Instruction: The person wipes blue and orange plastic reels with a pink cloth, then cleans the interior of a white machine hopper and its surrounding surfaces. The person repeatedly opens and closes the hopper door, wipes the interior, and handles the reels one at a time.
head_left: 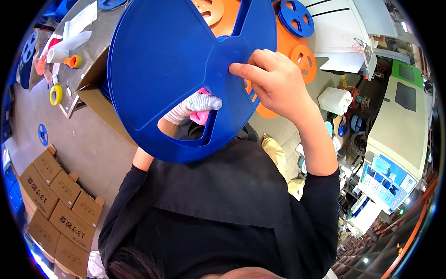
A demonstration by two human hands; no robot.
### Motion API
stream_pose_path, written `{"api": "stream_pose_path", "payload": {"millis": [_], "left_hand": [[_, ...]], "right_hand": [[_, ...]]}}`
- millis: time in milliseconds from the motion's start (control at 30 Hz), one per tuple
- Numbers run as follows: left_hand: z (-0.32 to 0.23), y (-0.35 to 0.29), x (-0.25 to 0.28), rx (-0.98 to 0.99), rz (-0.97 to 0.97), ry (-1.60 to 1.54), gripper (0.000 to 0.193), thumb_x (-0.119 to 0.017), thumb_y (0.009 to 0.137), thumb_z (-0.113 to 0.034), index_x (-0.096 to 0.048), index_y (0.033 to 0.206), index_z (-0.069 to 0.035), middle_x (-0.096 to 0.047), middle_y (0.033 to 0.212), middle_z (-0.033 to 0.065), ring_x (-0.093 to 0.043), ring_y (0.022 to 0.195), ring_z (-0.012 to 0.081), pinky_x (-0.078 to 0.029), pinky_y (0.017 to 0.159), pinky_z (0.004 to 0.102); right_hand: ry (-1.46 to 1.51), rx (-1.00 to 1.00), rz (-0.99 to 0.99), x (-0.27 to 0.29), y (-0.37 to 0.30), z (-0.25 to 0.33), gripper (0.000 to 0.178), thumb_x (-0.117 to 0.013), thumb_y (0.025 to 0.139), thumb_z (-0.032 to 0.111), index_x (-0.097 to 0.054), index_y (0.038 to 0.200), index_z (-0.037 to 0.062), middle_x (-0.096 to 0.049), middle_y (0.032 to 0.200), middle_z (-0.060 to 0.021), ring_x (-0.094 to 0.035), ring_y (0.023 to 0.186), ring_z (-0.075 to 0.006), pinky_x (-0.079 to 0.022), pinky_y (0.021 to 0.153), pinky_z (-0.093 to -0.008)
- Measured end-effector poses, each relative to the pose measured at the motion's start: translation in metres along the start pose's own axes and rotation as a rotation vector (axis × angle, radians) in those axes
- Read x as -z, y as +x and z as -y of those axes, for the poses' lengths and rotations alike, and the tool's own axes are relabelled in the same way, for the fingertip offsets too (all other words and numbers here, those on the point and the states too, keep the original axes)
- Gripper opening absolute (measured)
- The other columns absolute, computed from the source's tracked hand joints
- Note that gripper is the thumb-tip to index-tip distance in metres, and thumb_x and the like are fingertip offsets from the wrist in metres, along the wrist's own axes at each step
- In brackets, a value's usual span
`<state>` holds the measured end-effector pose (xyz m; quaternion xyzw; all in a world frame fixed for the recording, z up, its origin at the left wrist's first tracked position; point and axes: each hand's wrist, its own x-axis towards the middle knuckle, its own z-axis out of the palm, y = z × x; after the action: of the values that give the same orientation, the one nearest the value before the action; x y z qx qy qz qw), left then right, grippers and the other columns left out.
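Observation:
A large blue plastic reel disc [172,60] with wedge-shaped cut-outs fills the upper middle of the view. My bare right hand [276,81] grips it at the hub, thumb and fingers pinched over the edge of a cut-out. My left hand [193,106] wears a white knit glove and sits behind the disc. It shows only through the lower cut-out, with something pink [202,116] next to it. What the left hand grips is hidden by the disc. My black sleeves and torso fill the lower middle.
An open cardboard box [93,81] stands behind the disc at the left. Orange reels [304,58] and a smaller blue reel [295,16] lie beyond. Stacked cartons [55,200] sit lower left, a yellow tape roll [55,94] on a table, and a white canister [334,100] and machines [395,139] to the right.

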<state>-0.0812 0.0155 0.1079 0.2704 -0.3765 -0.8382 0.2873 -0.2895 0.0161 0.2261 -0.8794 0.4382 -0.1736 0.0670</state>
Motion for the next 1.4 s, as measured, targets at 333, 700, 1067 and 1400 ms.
{"api": "stream_pose_path", "payload": {"millis": [333, 700, 1067, 1400], "left_hand": [[-0.002, -0.006, 0.003, 0.176, -0.016, 0.078, 0.07, -0.086, 0.064, -0.025, -0.055, 0.122, -0.003, -0.065, 0.108, 0.0115, -0.064, 0.097, 0.0235, -0.053, 0.086, 0.0349], [0.009, 0.004, -0.011, 0.077, 0.084, -0.34, 0.051, -0.081, 0.068, -0.012, -0.06, 0.114, -0.001, -0.066, 0.104, 0.01, -0.064, 0.091, 0.0201, -0.054, 0.083, 0.0325], [-0.003, 0.014, -0.021, 0.016, 0.11, -0.427, 0.065, -0.075, 0.076, -0.028, -0.047, 0.129, -0.001, -0.061, 0.115, 0.0125, -0.059, 0.109, 0.0224, -0.046, 0.097, 0.0349], [0.019, 0.006, 0.0, 0.113, 0.109, -0.664, 0.047, -0.059, 0.09, -0.025, -0.05, 0.126, 0.003, -0.06, 0.12, 0.0158, -0.061, 0.107, 0.0244, -0.047, 0.096, 0.0363]], "right_hand": [[0.454, -0.194, -0.1, -0.013, -0.022, 0.002, 0.027, -0.049, 0.067, -0.007, -0.057, 0.091, 0.0036, -0.055, 0.083, -0.0072, -0.059, 0.065, -0.0202, -0.049, 0.059, -0.0297], [1.804, -0.525, -0.533, -0.022, -0.058, 0.002, 0.03, -0.054, 0.081, 0.013, -0.049, 0.109, 0.0032, -0.053, 0.093, -0.0093, -0.053, 0.072, -0.0164, -0.046, 0.064, -0.0298], [2.462, -0.496, -0.618, -0.047, -0.082, 0.006, 0.052, -0.047, 0.09, 0.017, -0.039, 0.138, -0.001, -0.05, 0.133, -0.0173, -0.053, 0.095, -0.0198, -0.048, 0.084, -0.0322], [2.137, -0.922, -0.741, -0.05, -0.089, 0.009, 0.04, -0.048, 0.095, 0.044, -0.042, 0.071, 0.0121, -0.034, 0.046, 0.0053, -0.029, 0.035, -0.007, -0.023, 0.034, -0.0202]]}}
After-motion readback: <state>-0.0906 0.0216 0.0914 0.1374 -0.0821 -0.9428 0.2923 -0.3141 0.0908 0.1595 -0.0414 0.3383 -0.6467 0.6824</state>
